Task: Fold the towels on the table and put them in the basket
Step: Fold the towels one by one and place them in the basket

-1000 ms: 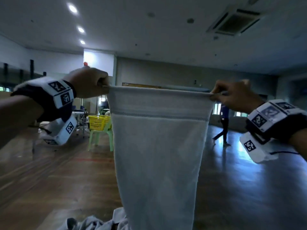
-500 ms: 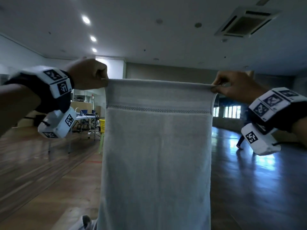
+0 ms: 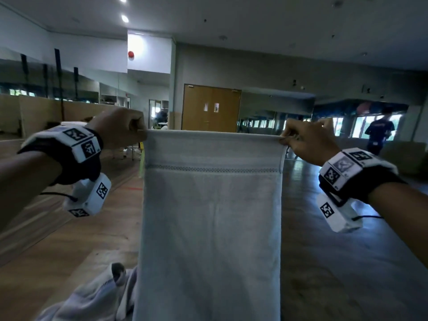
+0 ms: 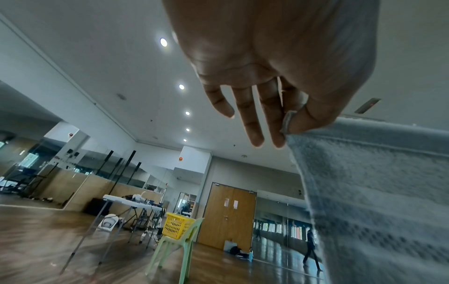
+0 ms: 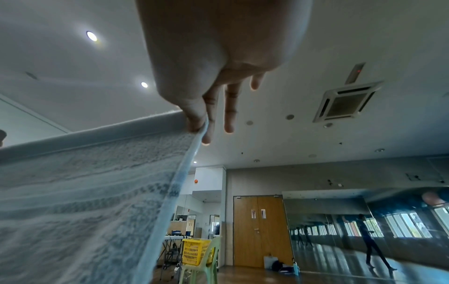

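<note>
A pale grey towel hangs straight down in front of me, stretched taut by its top edge. My left hand pinches the top left corner between thumb and fingers. My right hand pinches the top right corner, thumb against forefinger. A crumpled towel lies on the wooden table below, at the bottom left. The yellow basket stands on a green plastic chair across the room, also in the right wrist view as the yellow basket.
A white folding table with gear stands behind the chair. Wooden double doors are at the far wall. A person walks at the far right by the windows. Open wooden floor lies between.
The view has tilted down and swung, so the doors now show behind the towel. Both hands keep their pinch on the top corners and the towel stays stretched.
</note>
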Tool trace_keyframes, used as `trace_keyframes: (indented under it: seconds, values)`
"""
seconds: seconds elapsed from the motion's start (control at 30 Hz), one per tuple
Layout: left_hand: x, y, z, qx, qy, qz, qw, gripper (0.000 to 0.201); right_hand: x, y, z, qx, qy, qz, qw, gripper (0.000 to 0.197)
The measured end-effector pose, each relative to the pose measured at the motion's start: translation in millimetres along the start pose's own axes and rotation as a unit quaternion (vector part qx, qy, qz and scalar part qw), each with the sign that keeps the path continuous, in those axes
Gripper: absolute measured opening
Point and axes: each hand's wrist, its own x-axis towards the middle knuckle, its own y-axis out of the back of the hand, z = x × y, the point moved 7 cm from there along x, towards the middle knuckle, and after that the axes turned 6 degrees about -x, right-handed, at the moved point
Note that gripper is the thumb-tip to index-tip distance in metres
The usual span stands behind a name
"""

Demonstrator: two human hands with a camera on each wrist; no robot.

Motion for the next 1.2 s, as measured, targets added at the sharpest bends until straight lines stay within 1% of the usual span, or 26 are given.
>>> trace_keyframes:
  seconds: [0.07,0.13,0.17,0.27,0.33,0.4,0.47,0.53,0.57,0.63,0.67,0.7,0.73,0.8,0.83,0.93,1.0,1.03,1.1,1.13,1.2]
  values:
    - [-6,-16,-10,-0.009,0.012,0.010,1.000,0.010,-7,-17,1,-0.001,-0.010,0.008,1.000,0.009]
    - [-18,-36,-13,-0.018,-0.004,0.006,1.000,0.011,-22,-36,1,-0.003,-0.018,0.004,1.000,0.007]
    - [-25,-48,-14,-0.022,-0.009,-0.001,1.000,0.014,-33,-46,0,0.004,-0.019,-0.001,1.000,0.008]
    - [-67,-95,-18,-0.031,0.007,-0.047,0.998,0.024,-85,-88,-5,0.015,-0.013,-0.040,0.999,0.012]
    - [-111,-134,-19,-0.046,0.000,-0.110,0.993,0.017,-134,-122,-8,0.009,0.002,-0.079,0.997,0.006]
    - [-163,-177,-25,-0.052,-0.011,-0.184,0.981,0.018,-192,-156,-13,0.029,0.018,-0.131,0.991,0.007]
    - [-218,-218,-33,0.003,0.006,-0.271,0.963,0.012,-250,-187,-20,0.069,0.035,-0.187,0.979,0.014]
    - [-272,-250,-35,0.035,0.018,-0.331,0.943,0.007,-305,-213,-28,0.102,0.052,-0.258,0.959,0.018]
    - [-294,-262,-35,0.029,0.029,-0.348,0.937,0.007,-330,-224,-31,0.109,0.061,-0.285,0.950,0.017]
    - [-334,-283,-32,0.014,0.037,-0.366,0.930,0.008,-375,-244,-35,0.103,0.082,-0.344,0.930,0.008]
    - [-349,-292,-31,0.011,0.024,-0.374,0.927,0.008,-391,-251,-37,0.097,0.099,-0.359,0.923,0.007]
    - [-364,-301,-32,0.010,-0.002,-0.379,0.925,0.009,-406,-260,-41,0.091,0.116,-0.378,0.914,0.010]
    - [-373,-308,-35,0.007,-0.018,-0.376,0.926,0.010,-414,-264,-43,0.079,0.126,-0.389,0.909,0.013]
    - [-379,-315,-37,-0.003,-0.027,-0.366,0.930,0.014,-420,-270,-45,0.056,0.133,-0.378,0.915,0.014]
    - [-376,-317,-38,0.000,-0.035,-0.351,0.936,0.015,-417,-271,-46,0.050,0.134,-0.369,0.918,0.013]
    - [-363,-323,-35,0.047,-0.050,-0.339,0.938,0.018,-411,-277,-45,0.023,0.131,-0.365,0.922,0.013]
    - [-355,-332,-43,0.061,-0.026,-0.350,0.934,0.021,-401,-284,-43,0.002,0.111,-0.375,0.920,0.018]
    - [-353,-336,-47,0.063,-0.002,-0.360,0.931,0.020,-395,-289,-44,-0.008,0.097,-0.384,0.918,0.017]
    - [-343,-340,-54,0.081,0.039,-0.365,0.927,0.011,-382,-297,-46,-0.025,0.077,-0.395,0.915,0.009]
    - [-336,-343,-55,0.096,0.044,-0.362,0.926,0.009,-377,-302,-46,-0.030,0.064,-0.407,0.911,0.008]
    - [-326,-345,-57,0.125,0.045,-0.359,0.924,0.010,-370,-308,-45,-0.036,0.055,-0.407,0.911,0.010]
